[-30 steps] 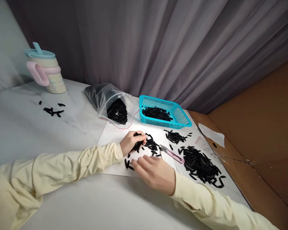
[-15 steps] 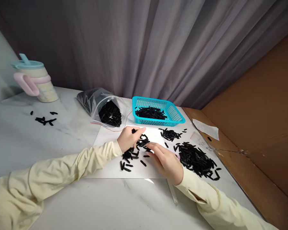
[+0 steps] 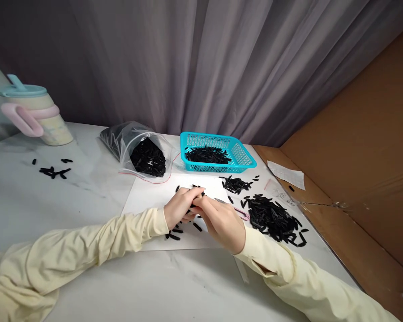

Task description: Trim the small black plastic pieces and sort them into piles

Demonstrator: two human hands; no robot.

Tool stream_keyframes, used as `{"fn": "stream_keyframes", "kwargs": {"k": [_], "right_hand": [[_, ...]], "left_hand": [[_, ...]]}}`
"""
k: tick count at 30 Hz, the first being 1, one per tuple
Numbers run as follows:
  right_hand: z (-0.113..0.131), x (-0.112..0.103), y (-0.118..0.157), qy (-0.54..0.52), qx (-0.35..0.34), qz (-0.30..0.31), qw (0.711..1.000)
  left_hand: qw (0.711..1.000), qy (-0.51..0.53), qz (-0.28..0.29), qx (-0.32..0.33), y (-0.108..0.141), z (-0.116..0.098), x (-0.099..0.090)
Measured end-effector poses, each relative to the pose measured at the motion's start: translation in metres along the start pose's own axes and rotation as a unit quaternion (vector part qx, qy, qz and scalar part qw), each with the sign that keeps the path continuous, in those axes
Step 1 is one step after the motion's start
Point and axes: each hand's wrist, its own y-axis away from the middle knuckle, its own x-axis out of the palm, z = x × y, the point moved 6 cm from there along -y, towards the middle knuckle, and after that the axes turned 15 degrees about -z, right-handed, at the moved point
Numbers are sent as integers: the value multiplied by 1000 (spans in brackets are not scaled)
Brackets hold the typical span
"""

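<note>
Over a white sheet (image 3: 144, 201), my left hand (image 3: 182, 205) and my right hand (image 3: 221, 220) meet, fingers curled towards each other. Small black elongated pieces (image 3: 198, 188) show at and between the fingertips, and both hands close on them; exactly how many each one grips is hidden. Below my left hand, several loose black pieces (image 3: 173, 236) lie on the sheet. Just beyond my right hand is a slim pink-handled tool (image 3: 244, 214) with a grey tip, partly covered by that hand.
Behind the sheet are an open zip bag (image 3: 124, 156) of black pieces and a turquoise basket (image 3: 218, 169) holding more. A large pile (image 3: 272, 219) and a smaller pile (image 3: 235, 184) lie to the right. A lidded cup (image 3: 53, 120) stands at left, a brown cardboard wall (image 3: 362, 134) at right.
My right hand has moved left and up to meet my left hand. Both now close around black pieces, covering much of the heap on the sheet. The pink-handled tool shows more.
</note>
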Motion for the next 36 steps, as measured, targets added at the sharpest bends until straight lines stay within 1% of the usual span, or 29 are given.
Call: {"fn": "stream_keyframes", "kwargs": {"k": [1,2,3,4,5,6,7,8,9,10,11,14,16,18,21,23,25,32,36], "right_hand": [[0,-2,1,-36,13,-2,999],[-1,-5,2,-79,42,-4,996],[-3,-7,4,-130,90,-4,987],[-8,-9,7,-187,158,-3,970],[-13,-9,11,-247,237,-2,939],[-18,-8,17,-306,316,-3,898],[-22,-7,23,-358,387,-7,850],[-25,-6,29,-402,442,-15,801],[-28,-5,34,-435,483,-25,759],[-31,-5,39,-457,512,-34,726],[-33,-4,44,-473,534,-42,700],[-41,0,55,-500,579,-55,641],[-43,3,60,-511,602,-58,611],[-44,6,65,-518,622,-61,583],[-44,7,68,-517,652,-70,550],[-42,5,69,-506,673,-75,534],[-41,3,70,-496,688,-76,524],[-38,2,71,-471,704,-89,524],[-33,2,73,-480,690,-106,532]], "left_hand": [[1000,-6,-3,-1,2,1,-1],[1000,-11,-4,-1,3,2,-2],[1000,-17,-1,-4,4,4,-2],[1000,-21,4,-11,4,6,-2],[999,-27,9,-20,5,8,-2],[999,-32,14,-30,5,11,-3],[998,-38,17,-36,4,12,-3],[998,-44,21,-39,4,14,-3],[998,-48,24,-36,3,14,-3],[998,-52,27,-30,3,15,-3],[998,-58,32,-21,3,15,-3],[995,-84,39,22,7,16,-4],[989,-118,35,83,11,14,-6],[974,-158,29,162,16,11,-7],[944,-211,14,254,22,8,-8],[931,-230,0,284,23,6,-9],[924,-245,-7,295,23,6,-8],[909,-275,-20,312,24,7,-9],[897,-288,-13,335,27,5,-6]]}}
